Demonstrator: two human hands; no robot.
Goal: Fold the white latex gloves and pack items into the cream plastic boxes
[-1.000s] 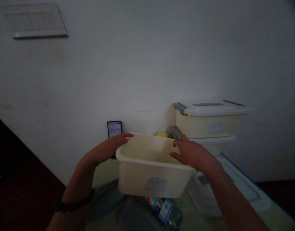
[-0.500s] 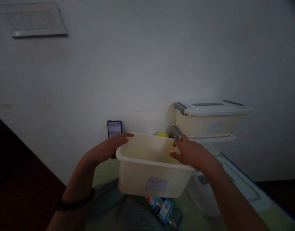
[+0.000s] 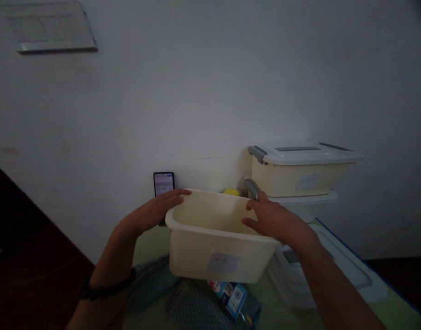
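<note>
An open cream plastic bin [image 3: 213, 247] with a pale label on its front is held up in front of me. My left hand [image 3: 152, 213] grips its left rim, fingers laid along the edge. On the right rim, my right hand [image 3: 270, 220] is closed with the thumb inside the bin. A dark bracelet circles my left wrist. A yellow object [image 3: 231, 191] peeks over the bin's far rim.
Two lidded cream bins [image 3: 300, 172] with grey latches are stacked at the right against the white wall. A phone [image 3: 163, 183] with a lit screen leans on the wall. Below lie grey netting [image 3: 190, 307], a labelled plastic bottle [image 3: 236, 300] and a loose lid [image 3: 337, 270] on the green tabletop.
</note>
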